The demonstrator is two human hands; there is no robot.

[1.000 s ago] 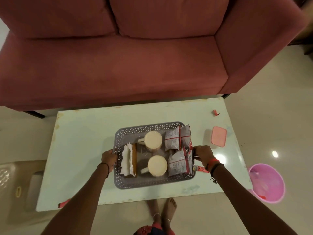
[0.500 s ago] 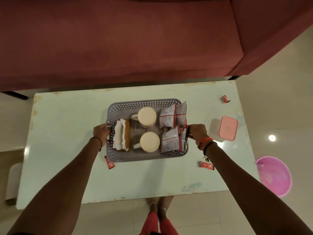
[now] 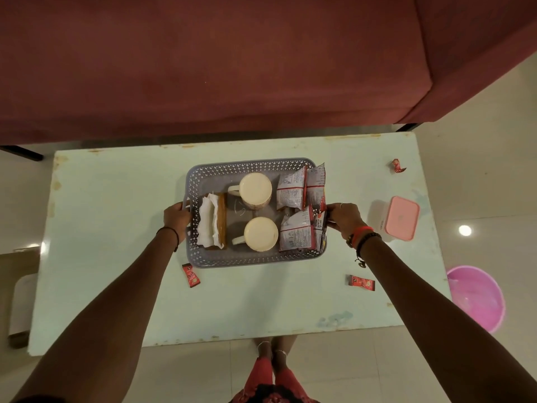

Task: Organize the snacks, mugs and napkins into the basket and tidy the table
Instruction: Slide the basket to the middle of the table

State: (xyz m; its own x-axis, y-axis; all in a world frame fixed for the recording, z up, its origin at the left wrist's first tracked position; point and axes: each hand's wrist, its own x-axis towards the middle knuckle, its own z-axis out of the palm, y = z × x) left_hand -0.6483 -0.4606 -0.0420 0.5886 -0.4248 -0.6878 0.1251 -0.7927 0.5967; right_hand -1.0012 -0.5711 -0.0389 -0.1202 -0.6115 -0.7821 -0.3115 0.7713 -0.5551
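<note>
Nearest the person, two small red wrappers lay on the pale table (image 3: 116, 257): one (image 3: 191, 275) just off the basket's near left corner, another (image 3: 361, 283) under the right forearm. Between the hands sat the grey basket (image 3: 250, 260), near the table's middle. The left hand (image 3: 176, 217) was closed on its left rim and the right hand (image 3: 343, 219) was closed on its right rim beside the snack packets (image 3: 300, 210). Inside stood two upturned mugs (image 3: 257, 189), with napkins (image 3: 207, 222) in a holder at the left. Right of the basket lay a pink-lidded box (image 3: 401, 218), and farther back a crumpled red wrapper (image 3: 397, 166). Compared with a second before, the basket sat farther from the near edge, and the two near wrappers lay clear of it.
</note>
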